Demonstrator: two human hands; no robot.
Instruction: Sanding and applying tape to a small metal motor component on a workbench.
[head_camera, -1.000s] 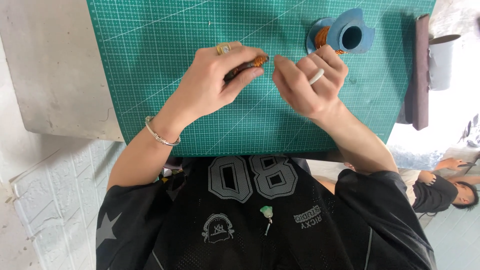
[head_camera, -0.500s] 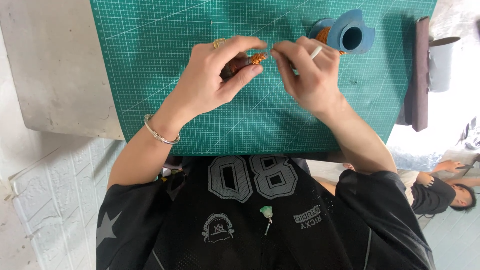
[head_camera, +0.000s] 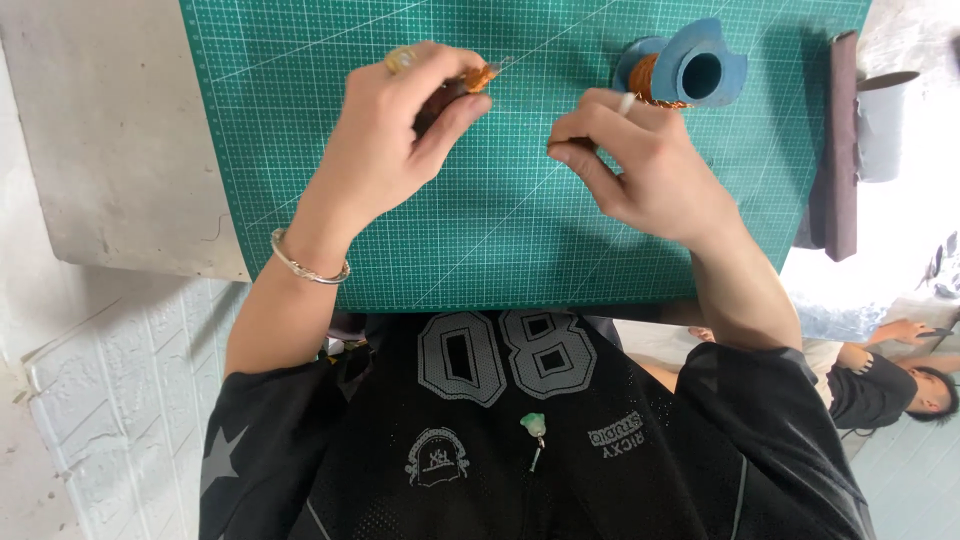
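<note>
— Both hands were up over the green cutting mat (head_camera: 500, 240), weren't they? What did the left hand (head_camera: 400, 130) have?

— It was curled shut, thumb and fingers pinched on a small dark piece with orange wire wound round its end (head_camera: 470, 85), which poked out at about one o'clock from the knuckles. A silver bracelet (head_camera: 305, 265) sat on that wrist, and a gold ring (head_camera: 400, 60) showed on one finger.

— And the right hand (head_camera: 640, 165)?

— At three o'clock from the left one, a little apart from it. Its fingers were folded in with the fingertips pressed together, pinching something dark and small at the tips; I couldn't tell what. A pale ring (head_camera: 627, 102) showed on one finger.

— Nearer than the hands?

— Only the person's black numbered jersey (head_camera: 500, 420), with a small green pendant (head_camera: 533, 425) hanging on it.

— And farther off?

— A blue spool of orange wire (head_camera: 690, 75) lay on its side on the mat, at twelve o'clock from the right hand and just beyond its knuckles. At three o'clock from the spool, a dark strip (head_camera: 840, 150) lay along the mat's edge, with a grey cup (head_camera: 885, 125) beside it. Another person (head_camera: 890, 375) sat low at four o'clock.
</note>
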